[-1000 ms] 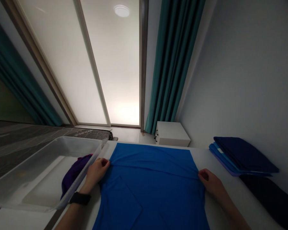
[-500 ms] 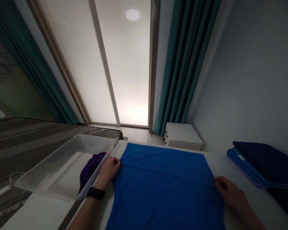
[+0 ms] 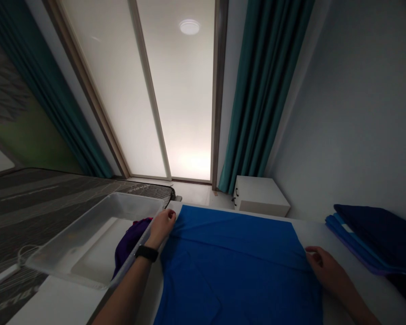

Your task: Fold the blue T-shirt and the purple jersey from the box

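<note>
A bright blue garment [image 3: 233, 266] lies spread flat on a white table [image 3: 307, 228]. My left hand [image 3: 162, 225], a dark watch on its wrist, pinches the cloth's left edge near the far corner. On the right edge my right hand [image 3: 323, 266] grips the cloth with curled fingers. A crease runs across the cloth between the two hands.
A clear plastic bin [image 3: 94, 234] stands at the left with a purple garment [image 3: 130, 239] inside. A stack of folded dark blue clothes [image 3: 375, 237] lies at the right. Beyond the table are a white cabinet [image 3: 260, 196], teal curtains [image 3: 260, 90] and a bed [image 3: 37, 198].
My left hand has slid along the cloth's left edge toward the far corner. My right hand has stayed at the right edge. The folded flap near me has flattened out.
</note>
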The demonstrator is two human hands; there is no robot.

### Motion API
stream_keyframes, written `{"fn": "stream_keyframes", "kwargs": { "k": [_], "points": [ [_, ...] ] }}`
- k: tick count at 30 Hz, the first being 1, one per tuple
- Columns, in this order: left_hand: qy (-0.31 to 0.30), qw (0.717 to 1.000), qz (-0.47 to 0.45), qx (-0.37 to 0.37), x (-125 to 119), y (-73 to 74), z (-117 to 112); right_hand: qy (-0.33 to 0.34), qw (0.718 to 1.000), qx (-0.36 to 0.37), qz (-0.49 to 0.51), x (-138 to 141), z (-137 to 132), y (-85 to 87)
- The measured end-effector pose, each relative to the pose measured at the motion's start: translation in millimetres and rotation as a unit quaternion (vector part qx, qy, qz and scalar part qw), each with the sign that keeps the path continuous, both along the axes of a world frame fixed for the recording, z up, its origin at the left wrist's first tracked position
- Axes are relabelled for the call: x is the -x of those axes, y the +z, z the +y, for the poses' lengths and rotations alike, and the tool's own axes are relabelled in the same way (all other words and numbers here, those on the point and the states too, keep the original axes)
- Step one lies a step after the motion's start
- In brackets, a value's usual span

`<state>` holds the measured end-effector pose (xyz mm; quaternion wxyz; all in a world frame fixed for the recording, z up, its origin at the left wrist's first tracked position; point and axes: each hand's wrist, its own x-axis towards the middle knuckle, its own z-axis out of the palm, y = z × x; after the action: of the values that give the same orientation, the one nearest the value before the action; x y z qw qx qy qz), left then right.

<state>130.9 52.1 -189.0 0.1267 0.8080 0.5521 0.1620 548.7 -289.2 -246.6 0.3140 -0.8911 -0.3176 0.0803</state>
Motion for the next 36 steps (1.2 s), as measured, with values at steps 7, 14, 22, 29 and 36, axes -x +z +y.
{"fn": "stream_keyframes", "kwargs": {
  "k": [7, 14, 22, 29, 36],
  "points": [
    [0.038, 0.998, 0.020, 0.037, -38, -7.1, 39, -0.010, 0.999, 0.052, 0.006, -29, 30, -4.1],
    [0.075, 0.995, 0.023, 0.060, -54, -8.7, 46, -0.018, 0.993, 0.098, -0.056, -40, 59, -2.5],
    [0.083, 0.994, 0.003, 0.067, -55, -16.5, 53, -0.022, 0.989, 0.121, -0.080, -43, 80, 1.3],
    [0.096, 0.994, -0.028, 0.052, -53, -20.6, 53, -0.027, 0.984, 0.142, -0.109, -41, 86, 2.0],
    [0.102, 0.994, -0.016, 0.024, -56, -22.5, 48, -0.026, 0.979, 0.149, -0.136, -36, 88, 0.2]
  ]
}}
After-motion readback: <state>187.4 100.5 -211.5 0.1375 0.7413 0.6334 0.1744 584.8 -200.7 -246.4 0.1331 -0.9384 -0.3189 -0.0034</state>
